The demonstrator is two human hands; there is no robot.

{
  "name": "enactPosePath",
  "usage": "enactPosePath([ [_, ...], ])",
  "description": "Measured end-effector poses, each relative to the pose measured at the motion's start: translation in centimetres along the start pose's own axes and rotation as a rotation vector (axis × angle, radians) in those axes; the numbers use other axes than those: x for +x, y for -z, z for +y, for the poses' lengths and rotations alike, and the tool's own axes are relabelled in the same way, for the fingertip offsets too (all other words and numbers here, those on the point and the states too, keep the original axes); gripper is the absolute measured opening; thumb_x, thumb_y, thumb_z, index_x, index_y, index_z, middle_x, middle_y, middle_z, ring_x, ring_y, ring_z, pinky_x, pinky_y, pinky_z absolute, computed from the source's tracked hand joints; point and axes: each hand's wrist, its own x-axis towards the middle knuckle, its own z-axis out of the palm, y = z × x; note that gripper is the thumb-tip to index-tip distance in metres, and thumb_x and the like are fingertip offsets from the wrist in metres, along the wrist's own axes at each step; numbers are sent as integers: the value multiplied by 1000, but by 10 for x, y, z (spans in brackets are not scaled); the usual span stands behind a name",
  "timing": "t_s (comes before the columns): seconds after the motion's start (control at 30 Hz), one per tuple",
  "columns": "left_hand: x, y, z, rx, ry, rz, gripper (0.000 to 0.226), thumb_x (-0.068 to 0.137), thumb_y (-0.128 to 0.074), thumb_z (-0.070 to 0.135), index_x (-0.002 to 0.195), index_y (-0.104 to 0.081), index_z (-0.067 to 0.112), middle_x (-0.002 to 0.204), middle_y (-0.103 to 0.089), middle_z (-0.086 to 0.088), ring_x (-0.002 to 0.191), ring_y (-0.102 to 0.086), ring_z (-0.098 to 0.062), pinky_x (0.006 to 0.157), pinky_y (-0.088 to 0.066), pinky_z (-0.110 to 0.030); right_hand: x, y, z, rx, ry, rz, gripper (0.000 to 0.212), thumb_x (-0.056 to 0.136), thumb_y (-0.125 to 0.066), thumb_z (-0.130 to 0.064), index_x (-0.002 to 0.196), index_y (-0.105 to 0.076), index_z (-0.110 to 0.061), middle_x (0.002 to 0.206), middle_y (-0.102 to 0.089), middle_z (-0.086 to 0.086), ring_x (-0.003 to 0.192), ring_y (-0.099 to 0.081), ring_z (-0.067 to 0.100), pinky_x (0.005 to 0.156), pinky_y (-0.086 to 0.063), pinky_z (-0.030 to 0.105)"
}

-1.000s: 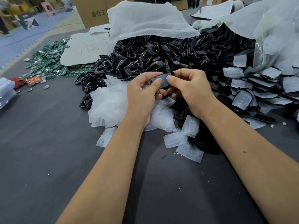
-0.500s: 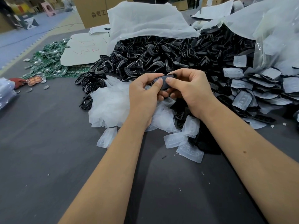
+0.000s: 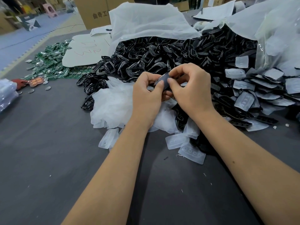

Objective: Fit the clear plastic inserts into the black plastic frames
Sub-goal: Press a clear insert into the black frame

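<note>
Dark grey matting covers the work table (image 3: pixel 48 151), and behind it a huge pile of black frames (image 3: pixel 162 52) spills out from under white plastic sheeting (image 3: pixel 146 20). Loose clear inserts (image 3: pixel 177 141) lie scattered on the near edge of the pile, with more of them over to the right among the frames, and a soft heap of translucent white pieces (image 3: pixel 112 104) sits just left of the person's wrists. Green circuit boards (image 3: pixel 48 62) are strewn at the far left beside a white card (image 3: pixel 86 51), and a cardboard box (image 3: pixel 92 12) stands at the back.

Both hands are raised together just above the pile. The left hand (image 3: pixel 146 96) and the right hand (image 3: pixel 190 90) share one black frame piece (image 3: pixel 164 82) between them, each pinching it with thumb and curled fingers, thumbs pressing on its upper face. Whether a clear insert already sits in it I cannot tell; the fingers hide most of it.
</note>
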Motion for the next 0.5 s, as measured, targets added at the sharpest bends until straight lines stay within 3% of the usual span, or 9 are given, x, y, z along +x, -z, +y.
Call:
enactPosePath([
  [0.17,0,-1,-3,88,-74,-3,13,98,-64,2,96,-62,15,94,-71,-15,64,-73,-20,62,-63,-38,1,-1,-2,-77,-1,10,10,86,-75,-8,96,-75,-7,99,-70,3,82,-65,15,77,-56,27],
  [0.3,-1,-2,-2,110,-95,-15,16,98,-64,1,95,-61,17,87,-72,-3,63,-74,-21,62,-63,-37,2,-3,0,22,-126,14,8,86,-76,-10,94,-75,-10,92,-73,0,78,-70,14,77,-60,35],
  [0.37,-1,-2,-1,104,-94,-21,16,99,-63,0,96,-61,15,84,-72,5,62,-74,-19,60,-61,-33,2,-3,2,120,-213,4,7,87,-77,-12,93,-74,-10,85,-74,0,72,-73,15,72,-63,38],
  [0.5,-2,-2,0,99,-90,-38,17,99,-61,-1,96,-61,16,83,-72,9,61,-75,-21,60,-62,-35,3,-4,6,282,-297,5,5,89,-76,-13,86,-73,-12,78,-71,1,63,-69,11,55,-60,31],
])
